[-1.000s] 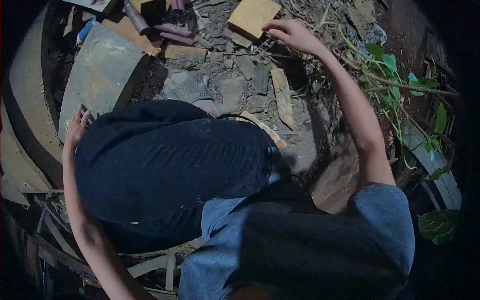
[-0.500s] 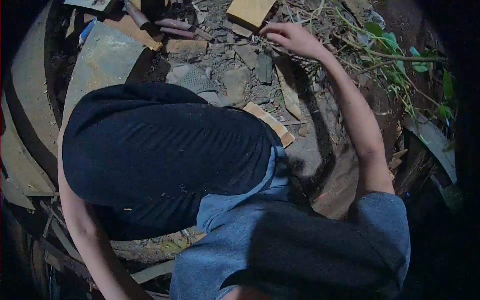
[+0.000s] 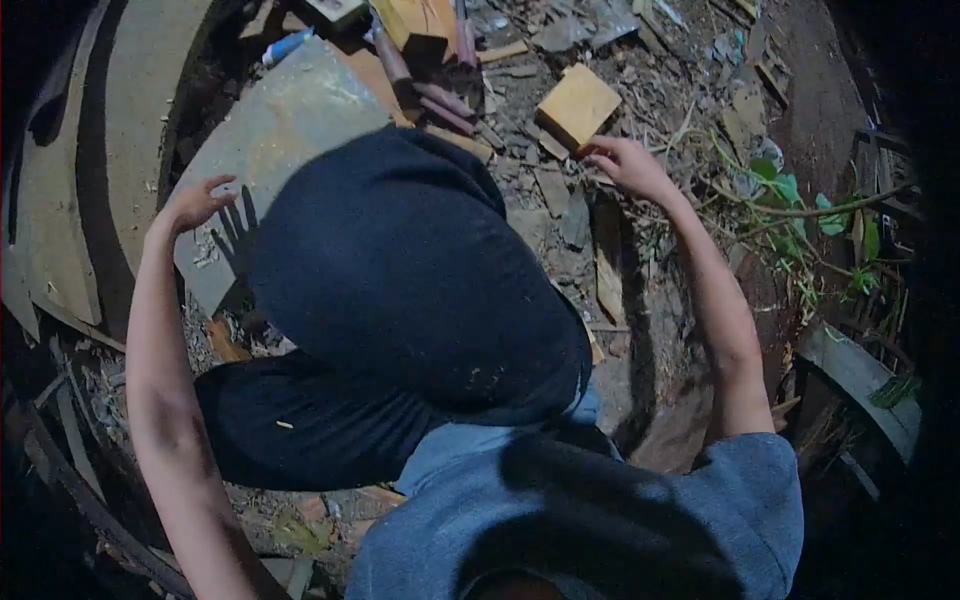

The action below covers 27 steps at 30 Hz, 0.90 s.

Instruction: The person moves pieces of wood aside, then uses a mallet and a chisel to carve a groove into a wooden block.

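Just off the near corner of a yellowish wooden block point(image 3: 580, 105) is my right hand point(image 3: 630, 167), its fingers bent; whether the fingertips touch the block I cannot tell. My left hand point(image 3: 197, 203) hangs over the left edge of a flat grey board point(image 3: 290, 115), fingers spread and holding nothing, with its shadow falling on the board. My dark-clad knees point(image 3: 400, 270) lie between the two arms. Several tools with brownish handles point(image 3: 390, 60) rest beyond the board, beside another yellow wooden block point(image 3: 412, 25).
Large curved wooden pieces point(image 3: 140, 120) stand at the left. Green leafy stems point(image 3: 790, 205) and a grey plank point(image 3: 860, 370) are at the right. A blue and white tube point(image 3: 288, 46) lies at the board's far end. Wood scraps and debris cover the ground.
The view has shifted, showing more ground ahead. My left hand, hidden earlier, has come into sight over the board. My right hand stays near the block. My knees have shifted.
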Tool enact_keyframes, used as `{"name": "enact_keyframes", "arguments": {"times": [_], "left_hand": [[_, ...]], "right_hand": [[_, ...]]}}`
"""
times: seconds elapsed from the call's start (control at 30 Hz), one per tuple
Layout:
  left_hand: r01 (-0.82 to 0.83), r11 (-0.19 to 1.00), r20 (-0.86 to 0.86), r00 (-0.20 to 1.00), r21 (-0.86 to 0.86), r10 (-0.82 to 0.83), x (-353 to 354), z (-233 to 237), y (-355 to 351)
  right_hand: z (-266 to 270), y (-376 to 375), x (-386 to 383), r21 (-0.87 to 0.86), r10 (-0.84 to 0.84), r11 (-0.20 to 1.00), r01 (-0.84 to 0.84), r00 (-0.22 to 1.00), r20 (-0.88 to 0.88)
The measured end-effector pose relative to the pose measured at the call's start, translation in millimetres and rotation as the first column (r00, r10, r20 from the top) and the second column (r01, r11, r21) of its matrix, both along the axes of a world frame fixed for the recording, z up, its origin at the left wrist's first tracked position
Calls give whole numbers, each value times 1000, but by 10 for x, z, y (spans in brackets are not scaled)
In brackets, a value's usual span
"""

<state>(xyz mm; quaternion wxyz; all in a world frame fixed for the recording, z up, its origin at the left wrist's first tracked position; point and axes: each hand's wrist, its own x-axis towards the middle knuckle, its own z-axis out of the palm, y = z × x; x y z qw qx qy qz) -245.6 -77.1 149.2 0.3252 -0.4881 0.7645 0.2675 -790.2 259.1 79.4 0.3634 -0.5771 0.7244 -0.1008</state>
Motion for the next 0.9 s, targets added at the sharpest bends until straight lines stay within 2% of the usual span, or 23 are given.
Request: {"name": "enact_keyframes", "arguments": {"times": [0.07, 0.2, 0.27, 0.3, 0.33, 0.4, 0.43, 0.47, 0.53, 0.57, 0.67, 0.73, 0.8, 0.83, 0.87, 0.9], "left_hand": [[-18, 998, -30, 999, -61, 16, -17, 47, 26], [47, 993, -17, 999, -112, -49, 20, 87, 76], [135, 986, 43, 990, -100, -131, 47, 108, 149], [145, 986, 12, 989, -87, -144, 156, 14, 103], [135, 986, 13, 991, -97, -134, 161, 52, 129], [145, 982, 45, 989, -119, -140, 152, 97, 185], [157, 980, 63, 987, -119, -150, 170, 94, 177], [147, 981, 63, 988, -125, -140, 187, 87, 198], [192, 965, 1, 981, -177, -195, 226, 112, 262], [178, 973, 29, 984, -147, -175, 227, 112, 277], [198, 965, 26, 980, -173, -196, 285, 24, 367], [145, 970, -18, 988, -196, -151, 168, 88, 450], [-28, 967, 78, 996, -252, 49, 12, 201, 506], [13, 946, 72, 997, -323, 11, 53, 132, 481], [14, 942, 70, 998, -337, 10, 99, 77, 468], [-20, 888, -47, 999, -459, -2, 153, 19, 460]], "right_hand": [[-9, -49, -35, -22, 6, 1000, -10, 988, -155], [-85, -244, -111, -50, 1, 999, -13, 972, -235], [-32, -370, 2, -119, -88, 992, 41, 902, -423], [-188, -370, -141, -188, 13, 976, -111, 887, -461], [-256, -412, -158, -197, 17, 973, -121, 887, -461], [-377, -501, -196, -153, 109, 926, -345, 632, -767], [-431, -517, -209, -116, 136, 922, -368, 590, -796], [-468, -535, -247, -121, 137, 918, -378, 588, -797], [-431, -613, -205, -83, 196, 861, -501, 478, -856], [-404, -644, -195, 42, 289, 871, -490, 439, -851], [-466, -689, -181, 42, 299, 855, -517, 425, -855], [-525, -723, -188, 27, 283, 859, -511, 431, -857], [-420, -799, -170, 148, 402, 864, -481, 482, -778], [-322, -898, -141, 235, 442, 880, -413, 531, -723], [-287, -1027, -116, 223, 430, 884, -410, 531, -730], [-250, -1193, -119, 265, 443, 893, -363, 617, -650]]}}
